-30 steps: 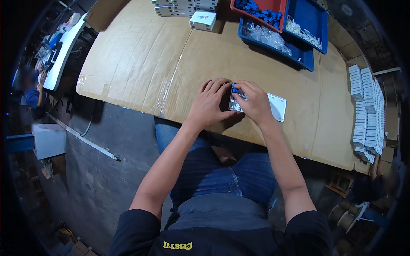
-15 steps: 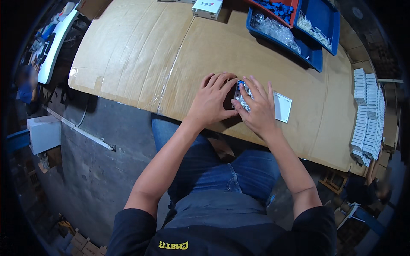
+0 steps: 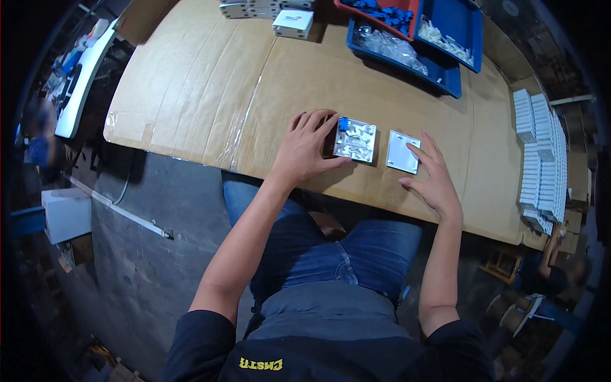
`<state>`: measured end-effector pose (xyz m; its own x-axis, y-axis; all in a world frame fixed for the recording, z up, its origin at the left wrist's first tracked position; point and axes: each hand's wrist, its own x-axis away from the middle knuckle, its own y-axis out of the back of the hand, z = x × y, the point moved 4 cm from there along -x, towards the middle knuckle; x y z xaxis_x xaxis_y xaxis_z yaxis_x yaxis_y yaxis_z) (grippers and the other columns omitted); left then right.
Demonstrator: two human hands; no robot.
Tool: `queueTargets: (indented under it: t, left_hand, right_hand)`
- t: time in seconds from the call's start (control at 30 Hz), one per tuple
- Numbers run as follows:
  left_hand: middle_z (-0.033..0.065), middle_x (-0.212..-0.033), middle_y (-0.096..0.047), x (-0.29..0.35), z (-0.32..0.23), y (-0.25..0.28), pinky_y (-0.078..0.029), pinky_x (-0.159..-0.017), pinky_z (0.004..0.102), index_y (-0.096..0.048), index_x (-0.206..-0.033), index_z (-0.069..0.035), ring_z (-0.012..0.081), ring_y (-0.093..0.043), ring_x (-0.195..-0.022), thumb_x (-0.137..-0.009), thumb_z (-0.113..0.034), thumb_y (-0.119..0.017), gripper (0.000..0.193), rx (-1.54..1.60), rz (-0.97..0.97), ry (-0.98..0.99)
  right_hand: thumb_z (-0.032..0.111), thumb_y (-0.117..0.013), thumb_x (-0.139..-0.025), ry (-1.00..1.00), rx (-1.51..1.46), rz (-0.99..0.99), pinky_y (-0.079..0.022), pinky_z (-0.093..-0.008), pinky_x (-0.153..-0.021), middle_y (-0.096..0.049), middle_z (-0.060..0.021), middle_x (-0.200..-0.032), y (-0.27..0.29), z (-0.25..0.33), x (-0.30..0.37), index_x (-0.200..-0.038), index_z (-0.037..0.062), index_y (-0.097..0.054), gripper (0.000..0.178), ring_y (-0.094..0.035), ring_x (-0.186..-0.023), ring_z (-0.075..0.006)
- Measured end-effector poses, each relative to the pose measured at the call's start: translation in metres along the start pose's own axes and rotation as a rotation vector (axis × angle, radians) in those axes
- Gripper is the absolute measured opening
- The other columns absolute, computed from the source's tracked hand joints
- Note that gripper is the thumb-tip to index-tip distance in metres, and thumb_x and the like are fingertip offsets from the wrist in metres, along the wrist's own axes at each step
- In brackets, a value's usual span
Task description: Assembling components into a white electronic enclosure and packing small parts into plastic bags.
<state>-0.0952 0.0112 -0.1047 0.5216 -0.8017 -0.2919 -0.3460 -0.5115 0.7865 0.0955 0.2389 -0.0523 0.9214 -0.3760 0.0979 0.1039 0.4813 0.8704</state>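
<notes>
A small white open box (image 3: pixel 363 141) lies flat on the cardboard-covered table, with white plastic pieces and a blue piece (image 3: pixel 344 123) at its far left corner. My left hand (image 3: pixel 305 148) grips the box along its left side, fingers at the far corner and thumb by the near edge. To the right of the box, a flat white cover (image 3: pixel 402 151) rests on the table. My right hand (image 3: pixel 435 178) is at the cover's right edge, thumb and fingers spread apart, a fingertip over the cover. Whether that fingertip touches it I cannot tell.
Blue trays (image 3: pixel 452 83) and a red tray (image 3: pixel 377 27) with small parts and clear bags stand at the far right. White boxes (image 3: pixel 293 24) sit at the far edge. Stacked white boxes (image 3: pixel 527 172) line the right side, where another person (image 3: pixel 541 274) is partly visible.
My right hand has moved right, off the open box to the cover, uncovering the box's contents. My left hand stays at the box. The view has shifted slightly.
</notes>
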Motion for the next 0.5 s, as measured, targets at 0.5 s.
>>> queueTargets:
  t: [0.5]
  left_hand:
    - [0.0279, -0.131, -0.051, 0.016, -0.073, -0.044, -0.029, -0.113, 0.0561, -0.031, -0.156, 0.001, 0.0419, -0.048, -0.124, -0.069, -0.065, -0.083, 0.121, -0.160, -0.285, 0.408]
  right_hand:
    - [0.005, -0.085, -0.076, -0.020, -0.255, 0.014, -0.046, -0.0394, -0.110, -0.046, -0.0104, -0.160, 0.002, -0.037, 0.006, -0.127, 0.0087, -0.069, 0.054, -0.049, -0.142, -0.0303]
